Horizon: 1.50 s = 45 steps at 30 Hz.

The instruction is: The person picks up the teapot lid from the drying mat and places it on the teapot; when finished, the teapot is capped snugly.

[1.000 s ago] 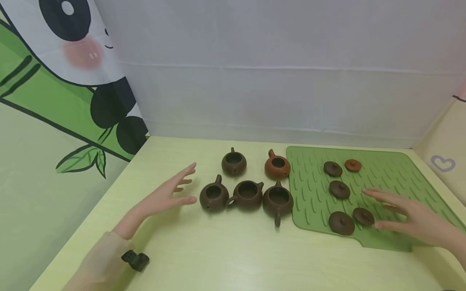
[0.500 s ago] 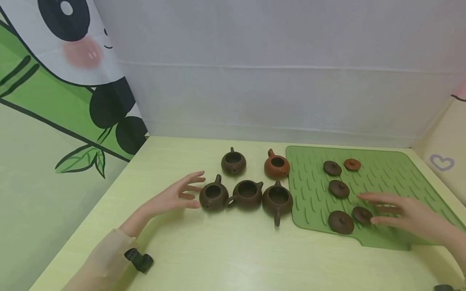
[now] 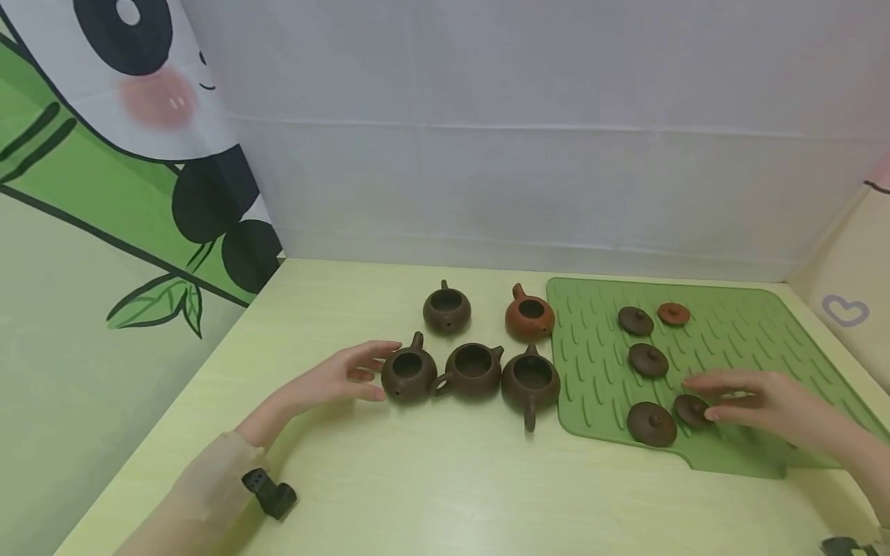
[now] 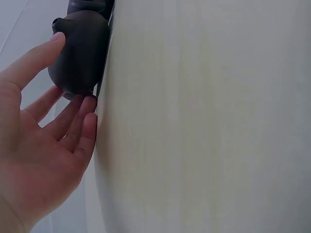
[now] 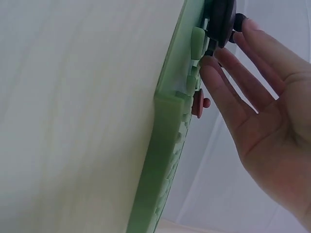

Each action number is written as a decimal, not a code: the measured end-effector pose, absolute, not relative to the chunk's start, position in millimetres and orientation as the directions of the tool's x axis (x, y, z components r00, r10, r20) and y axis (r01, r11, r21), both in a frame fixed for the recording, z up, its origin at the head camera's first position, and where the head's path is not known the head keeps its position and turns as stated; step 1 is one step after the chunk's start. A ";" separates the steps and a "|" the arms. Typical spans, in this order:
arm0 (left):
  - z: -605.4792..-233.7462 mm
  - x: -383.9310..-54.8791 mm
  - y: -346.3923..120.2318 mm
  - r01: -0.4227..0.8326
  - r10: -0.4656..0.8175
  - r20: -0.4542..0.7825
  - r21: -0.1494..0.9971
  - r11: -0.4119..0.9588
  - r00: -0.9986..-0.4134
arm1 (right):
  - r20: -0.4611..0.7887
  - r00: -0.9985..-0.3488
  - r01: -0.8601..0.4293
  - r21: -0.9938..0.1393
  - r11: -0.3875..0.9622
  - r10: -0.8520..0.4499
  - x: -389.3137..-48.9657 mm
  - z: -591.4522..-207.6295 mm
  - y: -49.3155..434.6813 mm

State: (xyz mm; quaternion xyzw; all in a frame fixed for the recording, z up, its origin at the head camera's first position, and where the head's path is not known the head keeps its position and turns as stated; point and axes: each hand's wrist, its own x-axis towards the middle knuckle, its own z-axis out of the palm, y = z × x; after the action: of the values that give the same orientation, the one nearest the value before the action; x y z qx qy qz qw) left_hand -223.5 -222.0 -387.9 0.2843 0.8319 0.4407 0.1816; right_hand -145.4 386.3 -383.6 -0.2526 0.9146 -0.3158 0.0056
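Observation:
My left hand [image 3: 341, 378] is at the left side of a lidless dark brown teapot [image 3: 410, 392], the front-left one of several. In the left wrist view the thumb lies by the spout of that teapot [image 4: 80, 53], and the loosely bent fingers reach its side. Over on the green mat [image 3: 737, 324], my right hand [image 3: 772, 401] hovers around a small dark lid [image 3: 687, 409], thumb and index finger spread at its edge. The right wrist view has the thumb tip close to the knob of a dark lid [image 5: 221, 22].
Two dark teapots, one in the middle [image 3: 473, 390] and one at right [image 3: 531, 394], complete the front row. Behind stand another dark teapot [image 3: 446, 320] and a reddish one [image 3: 528, 330]. More lids lie on the mat, including a reddish lid [image 3: 673, 314]. A white cloth [image 3: 521, 193] hangs behind the table.
My left hand has moved right to the front-left teapot. My right hand has come slightly left over the small lid, its thumb and fingers drawing nearer. Teapots and lids have stayed in place.

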 end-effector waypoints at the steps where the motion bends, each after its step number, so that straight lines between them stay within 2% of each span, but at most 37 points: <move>1: -388.6 -223.8 -221.9 0.311 0.631 -0.053 0.836 0.452 -0.774 | 0.140 -0.876 -0.451 -0.580 0.678 -0.462 -145.9 -383.4 386.1; 11: -395.4 -226.4 -221.9 0.286 0.612 -0.055 0.848 0.445 -0.789 | 0.102 -0.870 -0.458 -0.534 0.711 -0.483 -152.3 -383.2 388.2; 27: -397.4 -225.3 -221.5 0.234 0.588 -0.077 0.870 0.434 -0.805 | 0.176 -0.837 -0.533 -0.477 0.699 -0.518 -151.4 -380.8 382.1; 33: -397.5 -225.2 -221.8 0.230 0.594 -0.076 0.876 0.423 -0.801 | 0.204 -0.853 -0.517 -0.454 0.726 -0.480 -148.1 -376.8 373.1; 45: -396.5 -224.3 -221.2 0.220 0.591 -0.083 0.879 0.423 -0.802 | 0.391 -0.800 -0.599 -0.494 0.630 -0.455 -148.6 -364.2 331.8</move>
State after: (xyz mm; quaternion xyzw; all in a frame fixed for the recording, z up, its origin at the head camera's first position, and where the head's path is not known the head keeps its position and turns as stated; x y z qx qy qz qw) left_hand -224.3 -221.2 -396.5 0.2471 0.8207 0.4771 0.1944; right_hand -148.6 331.8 -364.2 -0.2943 0.8954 -0.3135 -0.1152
